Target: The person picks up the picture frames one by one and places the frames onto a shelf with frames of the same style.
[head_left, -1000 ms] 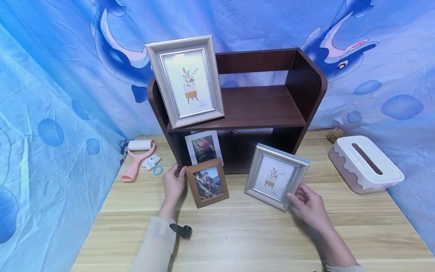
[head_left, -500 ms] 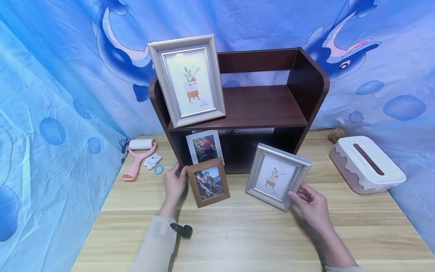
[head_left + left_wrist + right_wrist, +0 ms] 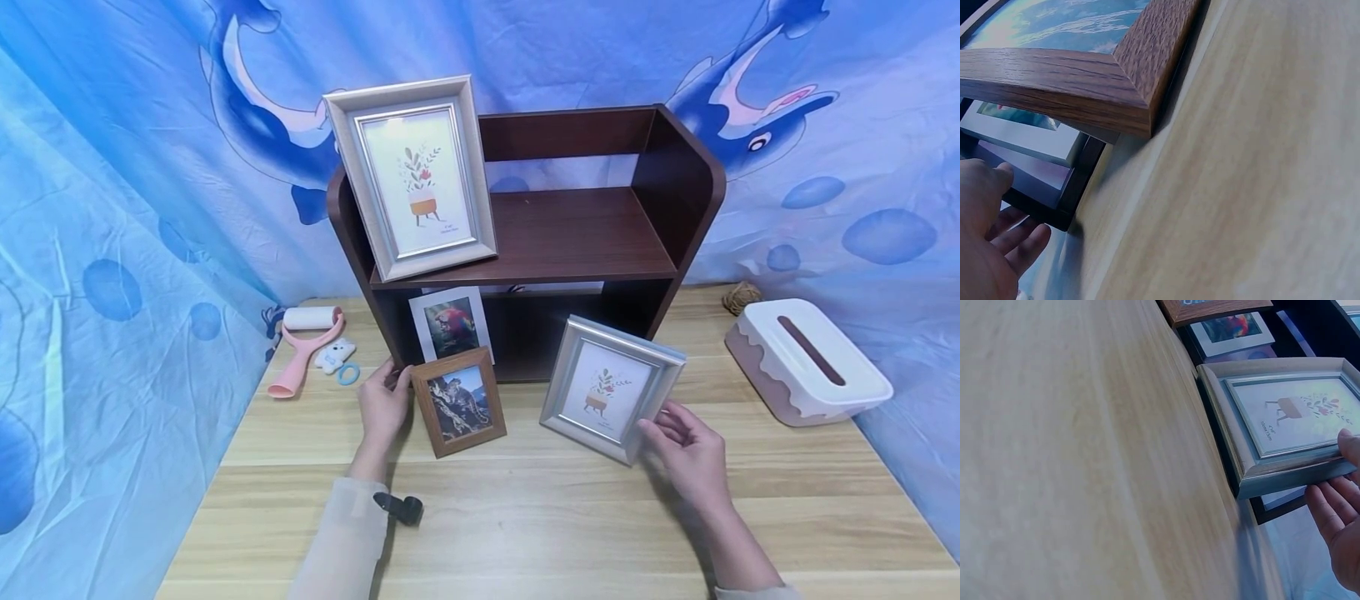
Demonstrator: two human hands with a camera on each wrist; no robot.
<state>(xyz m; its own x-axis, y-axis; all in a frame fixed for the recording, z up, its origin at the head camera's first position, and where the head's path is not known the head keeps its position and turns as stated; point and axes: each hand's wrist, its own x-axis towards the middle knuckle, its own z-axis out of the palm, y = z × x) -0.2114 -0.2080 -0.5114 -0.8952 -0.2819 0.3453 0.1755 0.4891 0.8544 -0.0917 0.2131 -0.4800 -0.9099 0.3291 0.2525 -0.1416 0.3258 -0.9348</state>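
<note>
My left hand (image 3: 382, 407) is beside the left edge of a brown wooden picture frame (image 3: 422, 408) with a leopard photo, close to the bookshelf's lower left front corner. Its fingers are loosely spread in the left wrist view, with a gap between them and the wooden frame (image 3: 1085, 81). My right hand (image 3: 690, 458) holds a small silver picture frame (image 3: 557, 392) by its right edge, thumb in front and fingers behind. That frame leans back at the shelf's lower right. Behind the wooden frame, a white-bordered parrot picture (image 3: 450, 325) stands in the lower compartment.
A larger silver frame (image 3: 480, 179) leans on the upper level of the dark brown bookshelf (image 3: 577, 233). At left lie a pink lint roller (image 3: 296, 362), a white bear figure (image 3: 332, 357) and a blue ring (image 3: 348, 374). A tissue box (image 3: 855, 383) and twine ball (image 3: 741, 297) are at right.
The view shifts very slightly. Both hands and all the frames keep their places.
</note>
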